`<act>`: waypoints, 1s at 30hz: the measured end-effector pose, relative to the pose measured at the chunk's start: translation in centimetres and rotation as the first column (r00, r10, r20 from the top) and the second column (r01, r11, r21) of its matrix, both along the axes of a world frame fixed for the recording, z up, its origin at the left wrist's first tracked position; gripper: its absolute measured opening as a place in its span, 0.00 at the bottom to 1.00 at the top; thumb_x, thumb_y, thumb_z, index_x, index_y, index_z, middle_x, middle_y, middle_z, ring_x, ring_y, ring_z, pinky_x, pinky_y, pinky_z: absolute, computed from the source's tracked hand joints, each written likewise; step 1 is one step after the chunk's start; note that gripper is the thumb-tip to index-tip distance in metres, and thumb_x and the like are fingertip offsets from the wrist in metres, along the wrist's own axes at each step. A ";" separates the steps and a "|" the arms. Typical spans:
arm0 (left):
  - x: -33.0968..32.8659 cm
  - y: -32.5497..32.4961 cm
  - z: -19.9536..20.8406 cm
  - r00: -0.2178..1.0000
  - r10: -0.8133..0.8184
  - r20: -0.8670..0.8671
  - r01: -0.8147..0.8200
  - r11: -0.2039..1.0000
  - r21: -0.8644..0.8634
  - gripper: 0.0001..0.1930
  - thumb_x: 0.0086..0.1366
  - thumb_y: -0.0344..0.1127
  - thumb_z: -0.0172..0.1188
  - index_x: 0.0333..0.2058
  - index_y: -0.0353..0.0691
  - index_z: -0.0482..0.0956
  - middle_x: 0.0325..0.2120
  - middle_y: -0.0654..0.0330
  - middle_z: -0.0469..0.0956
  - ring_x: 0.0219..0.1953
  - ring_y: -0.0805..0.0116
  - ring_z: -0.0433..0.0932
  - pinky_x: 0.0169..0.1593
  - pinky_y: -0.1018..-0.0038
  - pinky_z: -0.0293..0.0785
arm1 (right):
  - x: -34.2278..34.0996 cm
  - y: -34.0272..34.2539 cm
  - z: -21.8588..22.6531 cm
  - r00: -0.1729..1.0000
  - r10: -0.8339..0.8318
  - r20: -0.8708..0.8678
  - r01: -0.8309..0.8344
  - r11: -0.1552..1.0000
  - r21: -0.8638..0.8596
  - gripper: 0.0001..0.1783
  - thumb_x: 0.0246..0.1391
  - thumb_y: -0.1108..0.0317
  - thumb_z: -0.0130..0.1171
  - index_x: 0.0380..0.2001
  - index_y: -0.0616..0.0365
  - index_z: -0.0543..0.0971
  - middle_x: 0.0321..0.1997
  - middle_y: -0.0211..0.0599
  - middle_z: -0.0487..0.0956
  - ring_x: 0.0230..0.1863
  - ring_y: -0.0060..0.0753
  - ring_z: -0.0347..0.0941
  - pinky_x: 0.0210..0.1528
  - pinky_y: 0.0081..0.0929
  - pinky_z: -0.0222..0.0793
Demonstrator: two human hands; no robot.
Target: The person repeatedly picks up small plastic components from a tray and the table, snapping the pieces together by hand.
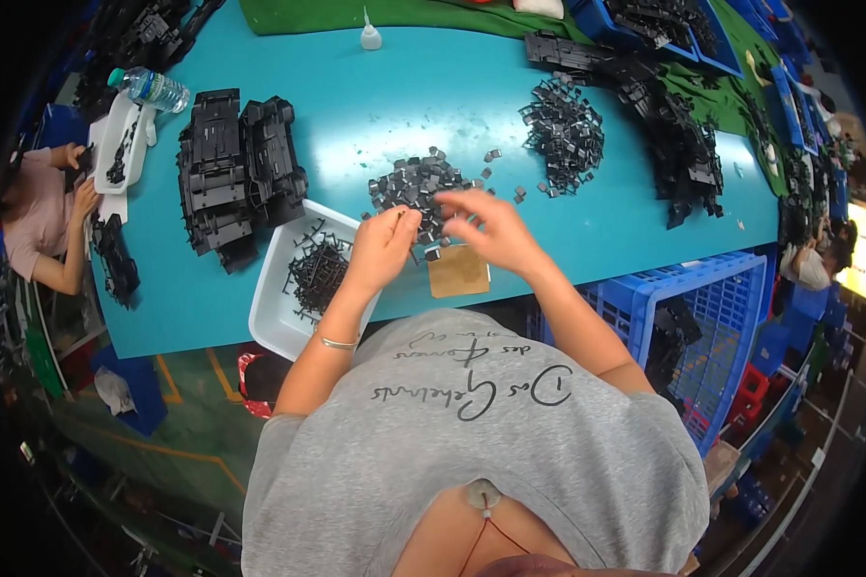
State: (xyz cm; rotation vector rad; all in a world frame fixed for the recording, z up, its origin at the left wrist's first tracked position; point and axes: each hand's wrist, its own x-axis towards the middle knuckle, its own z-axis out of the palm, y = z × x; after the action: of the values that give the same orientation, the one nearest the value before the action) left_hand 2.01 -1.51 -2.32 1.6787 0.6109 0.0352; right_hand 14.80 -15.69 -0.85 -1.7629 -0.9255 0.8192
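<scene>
My left hand (383,248) is closed in a pinch, thumb against the forefinger. A tiny dark bit shows at its fingertips, too small to name. My right hand (491,231) is at the near right edge of a pile of small black parts (409,183), its thumb and fingers apart and nothing visible between them. Just below the hands lies a flat brown pad (460,273), with a few black pieces at its upper left edge. Beside my left wrist, a white tray (267,303) holds many thin black T-shaped pieces (319,274).
Stacked black plastic car chassis (212,163) stand at left, more (678,144) at right. A second heap of small black parts (563,135) lies right of centre. A small white dropper bottle (370,37) stands far back. A blue crate (635,298) is below right; a co-worker (53,216) sits left.
</scene>
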 end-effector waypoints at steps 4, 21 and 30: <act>0.5 -0.6 1.1 0.994 -0.098 0.051 0.090 0.985 0.146 0.17 0.63 0.41 0.48 0.20 0.36 0.69 0.11 0.57 0.66 0.14 0.69 0.66 0.21 0.73 0.61 | -1.5 0.0 2.1 0.936 0.297 0.191 -0.257 0.944 -0.209 0.16 0.43 0.65 0.60 0.38 0.58 0.75 0.32 0.39 0.75 0.30 0.39 0.73 0.31 0.32 0.68; -0.8 -2.0 1.4 0.821 -0.551 -0.151 0.505 0.823 -0.261 0.20 0.64 0.43 0.42 0.20 0.36 0.73 0.13 0.62 0.72 0.18 0.69 0.72 0.23 0.74 0.65 | -1.0 -2.7 1.4 0.898 0.439 -0.022 -0.437 0.886 -0.152 0.09 0.47 0.63 0.56 0.27 0.58 0.74 0.29 0.40 0.76 0.31 0.45 0.72 0.31 0.37 0.65; -1.1 -4.9 3.4 0.955 0.076 0.286 0.205 0.527 -0.825 0.16 0.65 0.42 0.44 0.22 0.41 0.70 0.10 0.71 0.61 0.12 0.83 0.53 0.16 0.84 0.49 | -2.2 -3.6 0.1 0.615 0.261 -0.744 -0.163 0.965 0.204 0.13 0.56 0.61 0.51 0.26 0.61 0.72 0.23 0.28 0.69 0.28 0.22 0.65 0.30 0.21 0.62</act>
State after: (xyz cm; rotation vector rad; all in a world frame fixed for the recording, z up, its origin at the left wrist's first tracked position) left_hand 0.91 -6.44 1.13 0.6842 0.2429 -0.0686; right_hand 12.59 -19.30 -0.76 -1.0076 -0.5676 1.4893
